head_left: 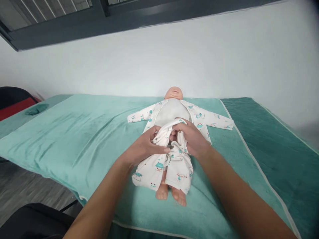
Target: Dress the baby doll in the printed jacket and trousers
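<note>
A soft-bodied baby doll with a bare plastic head (pixel 173 93) lies on its back in the middle of a wide mint-green plush blanket (pixel 74 132), head toward the white wall (pixel 199 56) and bare feet toward the camera. It wears a white cotton romper printed with small teal figures (pixel 178 169); the front stands open over the pale grey chest, and both long sleeves are spread flat to either side.

The left hand (pixel 143 147) grips a bunched fold of the romper at the doll's waist, fingers curled over the cloth and thumb lying along its lower edge. The right hand (pixel 191 137) closes on the same gathered fabric from the other side, its fingers tucked under the raised hem, touching the left hand's bundle. Both forearms reach in from the lower edge of the view.

The blanket covers a bed, and a darker green velvet cover (pixel 274 146) lies along its right side. At the far left sit a red cushion (pixel 15 108) and a dark chair back (pixel 11 94). A dark grey window frame (pixel 99 20) runs above the wall.
</note>
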A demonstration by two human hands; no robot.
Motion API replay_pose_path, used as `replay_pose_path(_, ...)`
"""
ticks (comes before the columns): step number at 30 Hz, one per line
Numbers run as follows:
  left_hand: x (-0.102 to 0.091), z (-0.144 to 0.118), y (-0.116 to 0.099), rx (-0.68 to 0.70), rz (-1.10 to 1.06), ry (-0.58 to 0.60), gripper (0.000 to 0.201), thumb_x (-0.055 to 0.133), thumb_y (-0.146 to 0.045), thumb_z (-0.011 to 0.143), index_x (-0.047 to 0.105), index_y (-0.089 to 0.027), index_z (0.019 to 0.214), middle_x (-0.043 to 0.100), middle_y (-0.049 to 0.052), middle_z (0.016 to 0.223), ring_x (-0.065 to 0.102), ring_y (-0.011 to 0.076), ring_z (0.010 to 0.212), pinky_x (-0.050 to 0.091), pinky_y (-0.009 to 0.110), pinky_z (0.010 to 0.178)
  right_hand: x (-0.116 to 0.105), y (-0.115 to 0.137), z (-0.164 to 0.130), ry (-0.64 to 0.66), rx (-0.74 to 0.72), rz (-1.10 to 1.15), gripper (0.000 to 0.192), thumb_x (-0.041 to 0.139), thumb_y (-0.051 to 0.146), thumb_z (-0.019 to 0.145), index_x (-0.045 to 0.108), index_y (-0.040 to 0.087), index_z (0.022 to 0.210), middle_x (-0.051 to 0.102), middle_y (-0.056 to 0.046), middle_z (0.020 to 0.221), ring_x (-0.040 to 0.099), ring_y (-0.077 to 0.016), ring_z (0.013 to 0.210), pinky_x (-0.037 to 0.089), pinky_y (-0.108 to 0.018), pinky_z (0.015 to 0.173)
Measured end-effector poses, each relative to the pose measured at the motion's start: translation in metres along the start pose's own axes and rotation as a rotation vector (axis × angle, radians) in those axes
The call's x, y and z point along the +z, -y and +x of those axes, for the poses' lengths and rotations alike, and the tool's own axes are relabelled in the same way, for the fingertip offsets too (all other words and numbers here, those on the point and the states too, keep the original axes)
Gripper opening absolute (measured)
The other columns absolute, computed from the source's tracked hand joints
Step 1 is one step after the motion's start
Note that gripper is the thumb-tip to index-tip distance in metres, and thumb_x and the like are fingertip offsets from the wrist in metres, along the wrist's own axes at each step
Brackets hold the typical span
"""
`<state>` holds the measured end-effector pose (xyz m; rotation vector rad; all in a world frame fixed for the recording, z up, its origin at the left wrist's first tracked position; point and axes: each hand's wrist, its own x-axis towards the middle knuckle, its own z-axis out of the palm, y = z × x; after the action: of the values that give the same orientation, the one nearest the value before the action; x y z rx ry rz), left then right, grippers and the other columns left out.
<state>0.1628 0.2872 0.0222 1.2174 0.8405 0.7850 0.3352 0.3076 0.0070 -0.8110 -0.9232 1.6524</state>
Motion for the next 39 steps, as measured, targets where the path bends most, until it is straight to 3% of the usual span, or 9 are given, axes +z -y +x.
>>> replay_pose_path(5, -0.002, 0.0, 0.006, -0.044, -0.215, 0.029, 0.036, 0.076, -0.034, 0.075, 0.061, -0.017, 0.102, 0.066, 0.005, 0.089, 0.062, 0.0161, 0.073, 0.048, 0.029, 0.069, -0.008, -0.002, 0.003, 0.079, -0.001, 0.065, 0.012, 0.067, 0.017, 0.064, 0.063, 0.018, 0.075, 0.058, 0.002, 0.059, 0.056, -0.0146, 0.055, 0.046, -0.026, 0.053)
replay_pose_path(12, 0.011, 0.02, 0.003, 0.069, -0.201, -0.182, 0.032, 0.074, -0.041, 0.076, 0.057, -0.019, 0.091, 0.06, -0.002, 0.079, 0.056, 0.0116, 0.066, 0.046, 0.024, 0.063, -0.013, -0.003, 0.003, 0.15, 0.01, -0.009, 0.03, 0.068, 0.027, 0.068, 0.067, 0.017, 0.096, 0.067, -0.001, 0.073, 0.062, -0.0189, 0.064, 0.048, -0.03, 0.06)
replay_pose_path(15, 0.013, 0.029, 0.0, 0.097, -0.127, -0.264, 0.032, 0.071, -0.045, 0.077, 0.054, -0.02, 0.088, 0.056, -0.004, 0.073, 0.052, 0.0103, 0.061, 0.043, 0.023, 0.06, -0.01, -0.001, -0.003, 0.202, 0.005, -0.12, 0.033, 0.072, 0.036, 0.074, 0.066, 0.02, 0.103, 0.065, 0.001, 0.074, 0.059, -0.0149, 0.062, 0.047, -0.028, 0.061)
replay_pose_path(20, 0.01, 0.034, 0.0, 0.148, -0.005, -0.304, 0.033, 0.072, -0.046, 0.075, 0.053, -0.019, 0.082, 0.051, -0.005, 0.068, 0.046, 0.0089, 0.058, 0.04, 0.022, 0.059, -0.008, 0.005, -0.01, 0.403, 0.055, -0.429, 0.024, 0.079, 0.034, 0.069, 0.066, 0.018, 0.079, 0.06, 0.003, 0.067, 0.052, -0.0113, 0.06, 0.044, -0.025, 0.06)
replay_pose_path(23, 0.008, 0.033, 0.001, 0.134, -0.009, -0.28, 0.037, 0.072, -0.05, 0.075, 0.054, -0.019, 0.081, 0.054, -0.004, 0.07, 0.047, 0.0098, 0.059, 0.039, 0.022, 0.058, -0.009, 0.004, -0.007, 0.311, 0.075, -0.458, 0.02, 0.076, 0.032, 0.071, 0.063, 0.017, 0.068, 0.06, 0.002, 0.062, 0.054, -0.0124, 0.059, 0.043, -0.026, 0.059)
replay_pose_path(27, 0.006, 0.023, 0.002, 0.08, 0.017, -0.235, 0.041, 0.066, -0.057, 0.078, 0.058, -0.018, 0.09, 0.061, 0.001, 0.081, 0.054, 0.0137, 0.068, 0.043, 0.025, 0.062, -0.012, 0.0, 0.001, 0.095, 0.073, -0.154, 0.012, 0.069, 0.027, 0.07, 0.062, 0.018, 0.072, 0.059, 0.002, 0.06, 0.054, -0.0135, 0.054, 0.044, -0.027, 0.055)
replay_pose_path(33, 0.005, 0.002, 0.004, -0.004, 0.122, -0.044, 0.039, 0.082, -0.035, 0.066, 0.065, -0.016, 0.097, 0.066, 0.004, 0.092, 0.06, 0.0185, 0.081, 0.045, 0.027, 0.069, -0.009, -0.003, 0.004, 0.023, -0.003, 0.005, 0.012, 0.066, 0.026, 0.072, 0.057, 0.018, 0.07, 0.056, 0.004, 0.061, 0.053, -0.0126, 0.057, 0.043, -0.025, 0.056)
replay_pose_path(37, 0.009, 0.004, 0.008, 0.055, -0.112, -0.165, 0.038, 0.077, -0.029, 0.069, 0.065, -0.017, 0.102, 0.069, 0.004, 0.092, 0.062, 0.0171, 0.076, 0.046, 0.027, 0.069, -0.004, -0.007, 0.0, 0.046, -0.058, -0.107, 0.015, 0.067, 0.032, 0.078, 0.065, 0.02, 0.086, 0.065, 0.002, 0.076, 0.061, -0.0153, 0.073, 0.048, -0.026, 0.067)
replay_pose_path(39, 0.01, 0.008, 0.007, 0.113, -0.2, -0.259, 0.039, 0.074, -0.029, 0.071, 0.063, -0.018, 0.107, 0.07, 0.004, 0.093, 0.062, 0.0157, 0.073, 0.046, 0.025, 0.067, -0.004, -0.005, -0.002, 0.158, -0.08, -0.181, 0.025, 0.068, 0.036, 0.08, 0.067, 0.021, 0.101, 0.07, 0.0, 0.089, 0.064, -0.0176, 0.084, 0.05, -0.028, 0.075)
